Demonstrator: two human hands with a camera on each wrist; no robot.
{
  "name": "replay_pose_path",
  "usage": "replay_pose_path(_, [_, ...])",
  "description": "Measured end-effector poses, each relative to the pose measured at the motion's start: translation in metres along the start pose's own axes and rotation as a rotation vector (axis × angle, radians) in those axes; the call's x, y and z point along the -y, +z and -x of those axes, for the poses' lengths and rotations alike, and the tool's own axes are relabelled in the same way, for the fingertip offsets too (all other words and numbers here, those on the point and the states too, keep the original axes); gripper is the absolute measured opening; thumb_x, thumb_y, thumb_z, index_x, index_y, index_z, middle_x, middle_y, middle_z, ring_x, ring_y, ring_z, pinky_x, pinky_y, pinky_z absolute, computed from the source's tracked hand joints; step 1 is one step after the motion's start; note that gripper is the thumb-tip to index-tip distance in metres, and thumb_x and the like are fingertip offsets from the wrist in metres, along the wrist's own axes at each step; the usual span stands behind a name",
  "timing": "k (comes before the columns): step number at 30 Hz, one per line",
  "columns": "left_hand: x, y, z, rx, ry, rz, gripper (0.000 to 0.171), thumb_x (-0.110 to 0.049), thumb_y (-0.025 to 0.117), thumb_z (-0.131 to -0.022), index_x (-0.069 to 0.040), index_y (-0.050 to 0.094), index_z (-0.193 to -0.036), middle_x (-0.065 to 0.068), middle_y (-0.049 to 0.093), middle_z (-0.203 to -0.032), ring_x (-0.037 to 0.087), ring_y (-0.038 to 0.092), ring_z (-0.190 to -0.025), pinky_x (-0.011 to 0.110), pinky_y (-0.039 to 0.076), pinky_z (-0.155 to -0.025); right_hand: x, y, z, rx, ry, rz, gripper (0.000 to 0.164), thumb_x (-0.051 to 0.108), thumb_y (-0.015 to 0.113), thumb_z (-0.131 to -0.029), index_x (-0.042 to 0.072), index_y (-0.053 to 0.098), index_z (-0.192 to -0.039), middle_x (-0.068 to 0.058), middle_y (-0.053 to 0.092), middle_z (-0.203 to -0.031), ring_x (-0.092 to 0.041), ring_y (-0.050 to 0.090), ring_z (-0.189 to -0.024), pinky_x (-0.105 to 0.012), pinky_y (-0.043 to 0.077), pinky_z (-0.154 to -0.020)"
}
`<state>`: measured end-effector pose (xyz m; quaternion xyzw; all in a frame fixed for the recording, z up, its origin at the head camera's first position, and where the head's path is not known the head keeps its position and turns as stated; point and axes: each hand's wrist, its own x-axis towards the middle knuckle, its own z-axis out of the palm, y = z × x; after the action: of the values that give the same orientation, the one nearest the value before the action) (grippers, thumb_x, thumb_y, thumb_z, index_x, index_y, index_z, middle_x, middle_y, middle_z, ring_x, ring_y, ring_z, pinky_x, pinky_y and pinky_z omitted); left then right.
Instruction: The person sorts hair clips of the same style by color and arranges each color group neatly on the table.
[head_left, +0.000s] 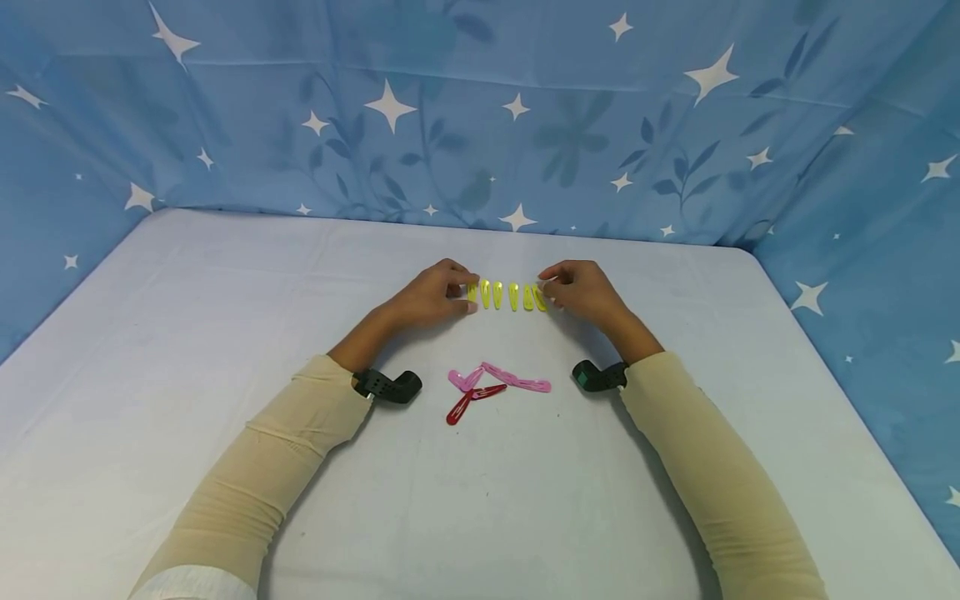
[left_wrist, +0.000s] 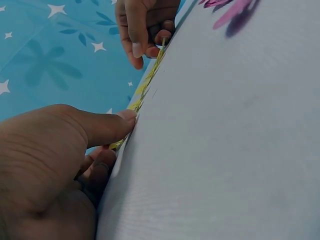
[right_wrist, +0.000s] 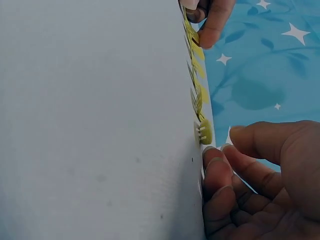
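Observation:
A row of yellow snap hair clips (head_left: 513,297) lies side by side on the white table. My left hand (head_left: 431,293) is at the left end, thumb and finger pinching the leftmost yellow clip (head_left: 472,292); its thumb (left_wrist: 112,125) covers part of it in the left wrist view. At the right end is my right hand (head_left: 581,292), its fingertips right at the rightmost yellow clip (right_wrist: 205,132), which leans toward its neighbour. In the right wrist view the thumb (right_wrist: 250,136) stands apart from the clip, with the other fingers (right_wrist: 218,175) loosely bent low by the table.
Nearer the front lie pink hair clips (head_left: 532,385) and two red hair clips (head_left: 459,408), partly overlapping. A dark camera band (head_left: 390,387) is on the left wrist and another band (head_left: 597,377) on the right. A blue star-patterned curtain (head_left: 480,125) hangs behind the table (head_left: 480,517).

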<state>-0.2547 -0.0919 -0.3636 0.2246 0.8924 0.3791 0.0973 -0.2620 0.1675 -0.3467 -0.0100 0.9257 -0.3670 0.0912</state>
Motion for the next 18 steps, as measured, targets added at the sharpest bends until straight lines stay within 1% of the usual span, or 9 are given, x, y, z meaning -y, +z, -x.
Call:
replay_pose_path(4, [0.001, 0.000, 0.000, -0.010, 0.013, -0.023, 0.054, -0.016, 0.068, -0.093, -0.005, 0.052, -0.143, 0.017, 0.049, -0.135, 0.029, 0.056, -0.116, 0.041, 0.047, -0.102, -0.001, -0.001, 0.004, 0.008, 0.000, -0.003, 0.031, 0.026, 0.058, -0.098, 0.011, 0.064, -0.124, -0.010, 0.064, -0.103, -0.021, 0.059, -0.085, -0.028, 0.045, -0.070])
replay_pose_path(9, [0.001, 0.001, -0.001, -0.012, 0.038, -0.054, 0.057, -0.016, 0.068, -0.093, -0.006, 0.049, -0.146, 0.017, 0.050, -0.131, 0.027, 0.053, -0.109, 0.040, 0.047, -0.097, -0.003, -0.002, 0.010, 0.021, -0.028, -0.008, 0.033, 0.029, 0.056, -0.099, 0.010, 0.063, -0.125, -0.010, 0.066, -0.104, -0.021, 0.061, -0.085, -0.028, 0.046, -0.070])
replay_pose_path(13, [0.000, 0.001, 0.000, -0.008, 0.035, -0.064, 0.058, -0.017, 0.068, -0.093, -0.008, 0.047, -0.147, 0.017, 0.050, -0.131, 0.027, 0.052, -0.108, 0.040, 0.047, -0.096, -0.005, -0.004, 0.017, 0.034, -0.053, -0.018, 0.034, 0.030, 0.055, -0.100, 0.008, 0.062, -0.125, -0.012, 0.067, -0.103, -0.022, 0.062, -0.084, -0.030, 0.047, -0.071])
replay_pose_path(18, [0.000, 0.002, -0.001, -0.010, 0.036, -0.061, 0.061, -0.018, 0.068, -0.093, -0.010, 0.045, -0.149, 0.016, 0.050, -0.133, 0.026, 0.051, -0.107, 0.039, 0.047, -0.094, -0.007, -0.007, 0.025, 0.036, -0.062, -0.019, 0.031, 0.028, 0.054, -0.101, 0.009, 0.063, -0.123, -0.012, 0.067, -0.101, -0.023, 0.061, -0.082, -0.030, 0.047, -0.070])
